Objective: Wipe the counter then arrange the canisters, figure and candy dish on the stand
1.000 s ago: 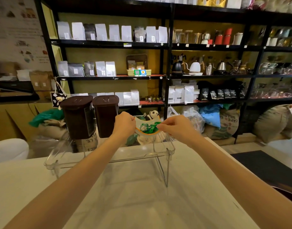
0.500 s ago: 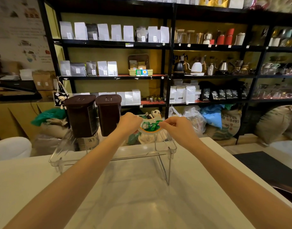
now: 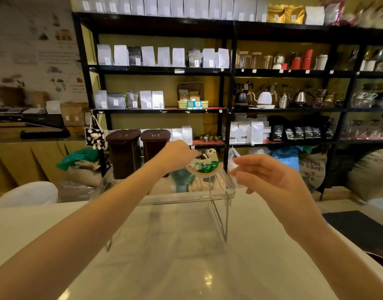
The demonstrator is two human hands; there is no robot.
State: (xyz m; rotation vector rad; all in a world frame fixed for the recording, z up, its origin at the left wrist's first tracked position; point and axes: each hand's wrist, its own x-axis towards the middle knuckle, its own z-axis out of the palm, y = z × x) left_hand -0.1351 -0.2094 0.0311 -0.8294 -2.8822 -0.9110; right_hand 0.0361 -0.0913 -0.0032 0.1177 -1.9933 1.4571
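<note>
The candy dish sits on the clear stand, at its right end, full of green wrapped sweets. My left hand has a closed grip at its rim. My right hand hangs loosely open beside it, empty. Two brown canisters stand left.

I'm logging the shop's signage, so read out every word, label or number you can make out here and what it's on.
"CAFES": partly readable print on the tan burlap sack on the floor, right of the clear acrylic stand; the rest is blurred.
White paper pouches on the black shelves: labels too small.
Black bags: print blurred.
Wall poster: text unreadable.
Two brown plastic canisters: no readable text.
</note>
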